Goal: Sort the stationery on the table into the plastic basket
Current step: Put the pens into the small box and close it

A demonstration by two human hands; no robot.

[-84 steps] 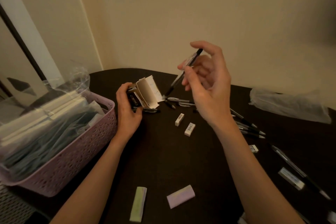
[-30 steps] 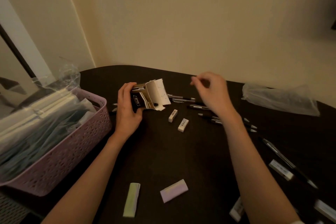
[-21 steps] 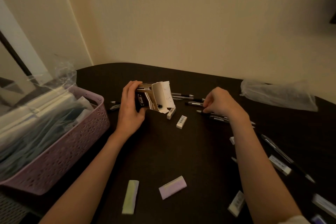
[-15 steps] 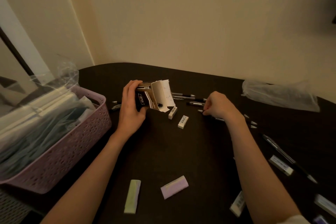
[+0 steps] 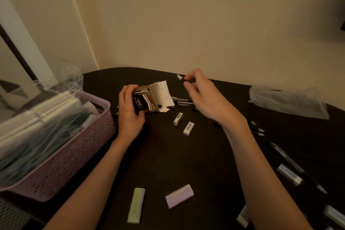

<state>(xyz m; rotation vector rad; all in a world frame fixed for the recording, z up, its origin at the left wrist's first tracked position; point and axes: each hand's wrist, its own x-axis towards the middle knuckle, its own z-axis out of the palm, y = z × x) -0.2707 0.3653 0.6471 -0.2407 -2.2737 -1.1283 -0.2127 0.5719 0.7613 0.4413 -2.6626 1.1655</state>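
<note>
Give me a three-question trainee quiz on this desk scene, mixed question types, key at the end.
1. True or false: the left hand grips the open pen box.
2. What does the right hand pinch? A) an eraser B) a pen C) a plastic bag
3. Fill in: the pink basket stands at the table's ____ side.

Key: 1 true; 2 B; 3 left.
</note>
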